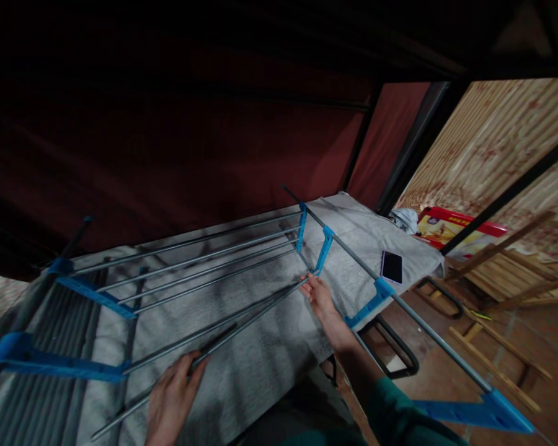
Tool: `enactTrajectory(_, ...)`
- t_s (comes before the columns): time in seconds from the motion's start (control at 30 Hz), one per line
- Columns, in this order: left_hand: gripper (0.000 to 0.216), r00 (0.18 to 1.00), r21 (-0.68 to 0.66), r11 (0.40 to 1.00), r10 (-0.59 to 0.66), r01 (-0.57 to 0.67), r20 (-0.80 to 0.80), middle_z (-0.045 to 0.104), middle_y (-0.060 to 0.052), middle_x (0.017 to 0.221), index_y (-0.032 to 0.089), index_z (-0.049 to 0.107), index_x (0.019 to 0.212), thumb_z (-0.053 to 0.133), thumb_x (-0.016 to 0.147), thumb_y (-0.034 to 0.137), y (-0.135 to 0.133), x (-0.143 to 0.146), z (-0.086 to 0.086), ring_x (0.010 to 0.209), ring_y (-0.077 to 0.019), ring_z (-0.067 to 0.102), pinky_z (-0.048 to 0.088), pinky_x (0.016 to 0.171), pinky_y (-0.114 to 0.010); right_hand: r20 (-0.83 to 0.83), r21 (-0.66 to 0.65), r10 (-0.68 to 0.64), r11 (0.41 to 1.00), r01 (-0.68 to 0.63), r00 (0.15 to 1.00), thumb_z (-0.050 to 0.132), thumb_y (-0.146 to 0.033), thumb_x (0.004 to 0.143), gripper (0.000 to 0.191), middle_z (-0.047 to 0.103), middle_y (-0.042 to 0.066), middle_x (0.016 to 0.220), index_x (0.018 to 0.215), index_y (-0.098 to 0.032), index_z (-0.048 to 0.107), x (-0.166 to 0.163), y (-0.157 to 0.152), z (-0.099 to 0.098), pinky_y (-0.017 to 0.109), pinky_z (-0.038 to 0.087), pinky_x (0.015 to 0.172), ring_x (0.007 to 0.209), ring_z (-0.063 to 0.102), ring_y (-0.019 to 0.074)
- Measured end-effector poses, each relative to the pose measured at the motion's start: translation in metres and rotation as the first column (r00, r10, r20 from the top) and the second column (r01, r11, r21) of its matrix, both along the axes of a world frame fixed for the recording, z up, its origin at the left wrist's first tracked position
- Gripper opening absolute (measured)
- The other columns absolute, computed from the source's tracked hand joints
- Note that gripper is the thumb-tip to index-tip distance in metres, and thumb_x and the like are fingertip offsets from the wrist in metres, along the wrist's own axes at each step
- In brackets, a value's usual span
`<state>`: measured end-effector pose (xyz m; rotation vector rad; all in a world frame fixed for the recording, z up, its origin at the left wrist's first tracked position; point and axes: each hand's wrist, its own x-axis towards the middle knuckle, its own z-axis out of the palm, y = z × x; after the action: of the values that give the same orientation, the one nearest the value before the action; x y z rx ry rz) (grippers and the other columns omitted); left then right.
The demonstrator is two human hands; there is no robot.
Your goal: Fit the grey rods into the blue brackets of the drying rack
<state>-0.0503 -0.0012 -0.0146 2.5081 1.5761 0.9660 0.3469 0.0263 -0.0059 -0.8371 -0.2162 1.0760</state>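
A grey metal tube (255, 314) runs slantwise in front of me, its near end sticking out past my left hand at the lower left. My left hand (174, 393) is closed around this tube. At its far end the fingers of my right hand (318, 296) pinch it, close to a blue plastic bracket (324, 251). A second tube (186, 337) lies beside it, running from the left blue bracket (74, 365) towards my right hand. Both belong with a partly built rack, whose several parallel bars (204, 251) span between blue brackets at left and right.
The rack lies on a grey cloth-covered surface (270, 353). Several loose tubes (51, 396) are bundled at left. A phone (392, 267) lies near the right edge. Beyond stand a red-and-yellow box (451, 232) and wooden pieces (516, 272); a dark red curtain (190, 148) hangs behind.
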Motion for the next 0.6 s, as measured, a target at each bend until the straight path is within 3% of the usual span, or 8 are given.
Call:
enactTrajectory(0.43,0.050,0.995,-0.159,0.987,-0.023,0.039,0.098,0.080,-0.005,0.096,0.024,0.072,0.100,0.043,0.097,0.064,-0.001,0.000,-0.003,0.090,-0.0270,0.077,0.062,0.085,-0.040,0.083,-0.005,-0.044,0.999,0.045,0.996,0.080,-0.036,0.082,0.021,0.076,0.002,0.087,0.092,-0.023,0.067,0.006,0.003,0.013,0.032,0.060,0.079,0.080,0.073,0.0174)
enactTrajectory(0.6,0.052,0.994,-0.207,0.977,0.063,-0.042,0.093,0.080,-0.006,0.094,0.024,0.071,0.100,0.046,0.093,0.069,0.000,0.001,-0.004,0.085,-0.0282,0.077,0.063,0.076,-0.040,0.066,0.020,-0.049,0.999,0.048,0.997,0.082,-0.033,0.081,0.021,0.074,0.000,0.085,0.088,-0.023,0.065,0.005,0.002,0.013,0.029,0.060,0.077,0.078,0.072,0.0152)
